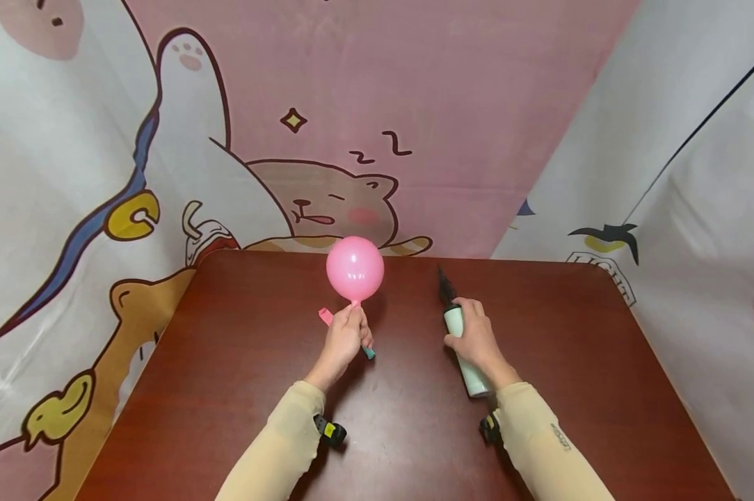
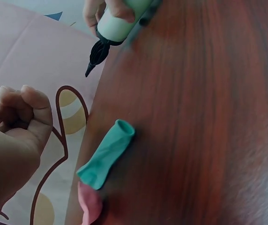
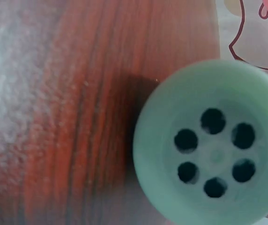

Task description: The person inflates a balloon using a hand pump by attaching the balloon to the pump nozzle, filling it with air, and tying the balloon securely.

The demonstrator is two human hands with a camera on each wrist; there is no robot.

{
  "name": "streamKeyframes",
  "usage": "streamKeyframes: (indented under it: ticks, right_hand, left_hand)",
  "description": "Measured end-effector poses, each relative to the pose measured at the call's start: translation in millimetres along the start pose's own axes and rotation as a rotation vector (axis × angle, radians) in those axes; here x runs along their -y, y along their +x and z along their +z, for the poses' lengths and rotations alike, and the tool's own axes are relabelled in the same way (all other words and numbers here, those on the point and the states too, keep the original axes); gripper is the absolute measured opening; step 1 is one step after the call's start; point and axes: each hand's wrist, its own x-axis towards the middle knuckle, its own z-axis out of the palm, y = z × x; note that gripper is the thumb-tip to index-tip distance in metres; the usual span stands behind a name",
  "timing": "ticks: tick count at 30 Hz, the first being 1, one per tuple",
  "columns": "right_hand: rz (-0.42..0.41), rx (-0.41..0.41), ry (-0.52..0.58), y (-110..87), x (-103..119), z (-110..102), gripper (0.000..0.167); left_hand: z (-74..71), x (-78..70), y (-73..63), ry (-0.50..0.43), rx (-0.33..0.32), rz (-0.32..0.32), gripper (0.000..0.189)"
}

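An inflated pink balloon (image 1: 355, 268) stands above my left hand (image 1: 344, 335), which pinches its neck between thumb and fingers. My right hand (image 1: 479, 337) grips a pale green hand pump (image 1: 472, 376) with a black nozzle, pointing away toward the far edge; nozzle and balloon are apart. In the right wrist view the pump's round end (image 3: 162, 140) with several dark holes fills much of the picture. On the table under my left hand lie a limp teal balloon (image 2: 107, 153) and a limp pink balloon (image 2: 90, 204), close together, partly hidden in the head view.
The dark red wooden table (image 1: 239, 403) spans the space before me. A cloth backdrop (image 1: 464, 139) with cartoon animals hangs behind its far edge and along both sides. Each wrist carries a small black camera, the left one (image 1: 333, 434) just above the tabletop.
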Motion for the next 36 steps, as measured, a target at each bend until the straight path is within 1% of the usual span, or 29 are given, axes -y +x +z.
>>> streamKeyframes:
  ticks: [3, 11, 14, 16, 18, 21, 23, 25, 29, 32, 36]
  right_hand:
    - [0.014, -0.012, -0.013, 2.0, -1.7, -1.0, 0.073]
    - [0.018, -0.039, -0.041, 3.6, -3.2, -6.7, 0.075]
    - [0.02, -0.076, -0.034, 2.3, -0.8, -10.4, 0.075]
    - [0.011, -0.124, -0.016, 1.0, 2.9, -13.6, 0.075]
    - [-0.006, -0.18, 0.028, -1.2, 9.0, -17.1, 0.073]
    - [-0.035, -0.23, 0.152, -5.9, 21.2, -21.6, 0.068]
    - [-0.051, -0.221, 0.251, -10.1, 30.5, -22.9, 0.066]
    - [-0.055, -0.184, 0.353, -14.5, 38.5, -23.0, 0.064]
    - [-0.065, -0.098, 0.508, -22.1, 48.5, -19.0, 0.054]
    - [-0.078, -0.042, 0.585, -27.0, 52.9, -13.1, 0.044]
    - [-0.093, 0.03, 0.658, -31.0, 58.7, -2.6, 0.031]
  left_hand:
    - [2.8, 3.4, -2.1, 0.004, 0.0, -0.004, 0.038]
    - [10.9, 2.5, -8.4, -0.019, 0.025, -0.021, 0.037]
    - [13.0, 4.1, -9.3, -0.01, 0.037, -0.028, 0.037]
    - [14.1, 4.9, -9.9, 0.0, 0.044, -0.029, 0.037]
    - [15.1, 4.9, -10.5, 0.006, 0.047, -0.025, 0.038]
    - [17.3, 3.5, -11.4, 0.007, 0.053, -0.019, 0.037]
    - [18.5, 1.6, -12.7, 0.011, 0.057, -0.019, 0.037]
    - [20.2, -0.3, -13.9, 0.015, 0.064, -0.021, 0.036]
    - [23.5, -3.2, -16.9, 0.032, 0.068, -0.029, 0.035]
    - [26.6, -3.5, -19.2, 0.034, 0.076, -0.026, 0.034]
    - [32.7, -3.8, -21.8, 0.041, 0.107, -0.009, 0.033]
